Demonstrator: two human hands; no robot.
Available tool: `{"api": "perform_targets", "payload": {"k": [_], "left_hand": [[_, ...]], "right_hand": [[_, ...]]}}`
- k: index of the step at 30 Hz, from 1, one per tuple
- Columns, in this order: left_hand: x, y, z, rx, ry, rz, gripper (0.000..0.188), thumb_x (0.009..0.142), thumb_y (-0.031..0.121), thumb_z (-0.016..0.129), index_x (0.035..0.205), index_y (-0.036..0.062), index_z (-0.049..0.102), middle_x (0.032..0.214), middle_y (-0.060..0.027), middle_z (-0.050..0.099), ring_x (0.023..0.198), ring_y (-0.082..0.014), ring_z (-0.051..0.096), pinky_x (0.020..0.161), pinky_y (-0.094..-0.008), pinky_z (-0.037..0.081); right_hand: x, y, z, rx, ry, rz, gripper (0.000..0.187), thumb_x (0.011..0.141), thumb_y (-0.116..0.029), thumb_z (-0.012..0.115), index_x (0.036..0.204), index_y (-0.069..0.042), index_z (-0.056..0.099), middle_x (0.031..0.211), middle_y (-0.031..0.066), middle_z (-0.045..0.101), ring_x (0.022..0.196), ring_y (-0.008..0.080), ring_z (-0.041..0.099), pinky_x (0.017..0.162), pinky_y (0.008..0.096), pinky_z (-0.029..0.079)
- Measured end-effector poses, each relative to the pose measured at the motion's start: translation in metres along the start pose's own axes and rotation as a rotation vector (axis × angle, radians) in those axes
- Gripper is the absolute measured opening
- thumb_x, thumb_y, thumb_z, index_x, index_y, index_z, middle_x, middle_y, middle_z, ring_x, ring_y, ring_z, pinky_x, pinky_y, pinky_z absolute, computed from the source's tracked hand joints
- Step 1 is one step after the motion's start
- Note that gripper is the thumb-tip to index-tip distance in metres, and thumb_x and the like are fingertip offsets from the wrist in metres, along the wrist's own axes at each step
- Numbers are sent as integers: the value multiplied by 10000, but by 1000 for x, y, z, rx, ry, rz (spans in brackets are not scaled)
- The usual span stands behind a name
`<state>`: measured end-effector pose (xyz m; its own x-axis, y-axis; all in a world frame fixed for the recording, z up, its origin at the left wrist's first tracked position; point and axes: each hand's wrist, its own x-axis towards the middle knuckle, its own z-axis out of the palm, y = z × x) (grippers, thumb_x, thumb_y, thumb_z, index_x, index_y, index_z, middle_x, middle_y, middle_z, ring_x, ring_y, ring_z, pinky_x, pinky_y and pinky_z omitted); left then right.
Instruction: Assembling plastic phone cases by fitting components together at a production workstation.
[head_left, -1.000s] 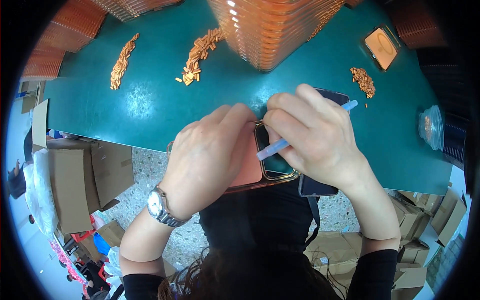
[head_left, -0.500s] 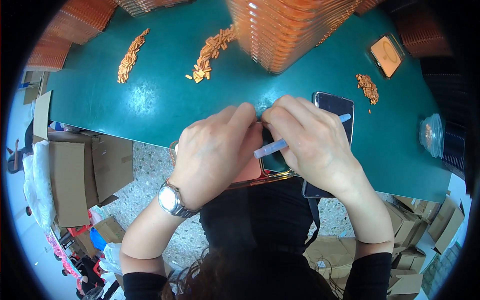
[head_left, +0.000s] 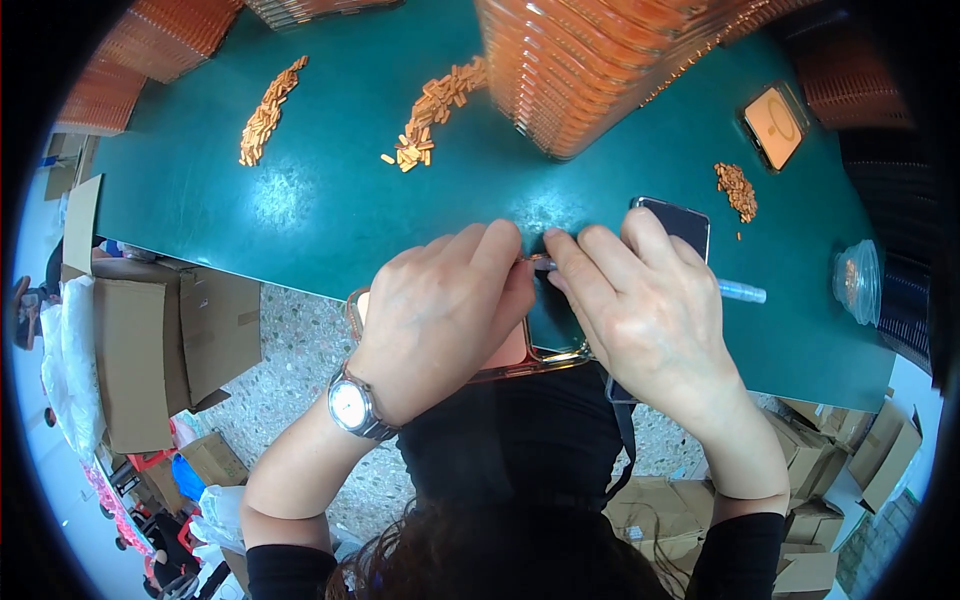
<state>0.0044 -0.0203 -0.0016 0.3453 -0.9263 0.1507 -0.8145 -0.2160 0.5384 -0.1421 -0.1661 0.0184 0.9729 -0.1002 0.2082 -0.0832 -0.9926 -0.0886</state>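
Observation:
My left hand, with a metal watch on its wrist, is closed on a phone case with a gold-orange rim and a pinkish panel. The case lies at the table's near edge, partly hidden beneath both hands. My right hand grips a slim, translucent light-blue pen-like tool. Its back end sticks out to the right of that hand, while the tip is at the case's far rim, between my two hands. Whether a small piece sits at the tip is too small to tell. A dark phone lies partly under my right hand.
Small orange pieces lie in a left pile, a middle pile and a right pile. A tall stack of orange cases rises at the back. Another case and a clear tub are on the right.
The pen-like tool has turned in my right hand: its end pointed lower left across the case before, and now its tip meets the far rim. Both hands have shifted slightly nearer.

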Motion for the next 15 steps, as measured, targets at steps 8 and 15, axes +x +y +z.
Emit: {"api": "perform_targets", "payload": {"k": [8,15], "left_hand": [[-3,1,2,28,26,18,194,976,181,755,940,66,604,803,-94,627,746,-309,674,646,-432,530],[-20,-10,-24,-114,-68,-51,118,1011,157,704,1030,53,653,875,-119,672,837,-341,703,726,-430,558]], "right_hand": [[1,-5,10,52,93,65,188,876,-189,769,1020,-70,741,878,-1,594,860,175,610,606,301,525],[20,-4,-12,370,-75,89,258,958,-220,770,1146,-43,761,950,87,660,861,289,679,685,405,581]]}}
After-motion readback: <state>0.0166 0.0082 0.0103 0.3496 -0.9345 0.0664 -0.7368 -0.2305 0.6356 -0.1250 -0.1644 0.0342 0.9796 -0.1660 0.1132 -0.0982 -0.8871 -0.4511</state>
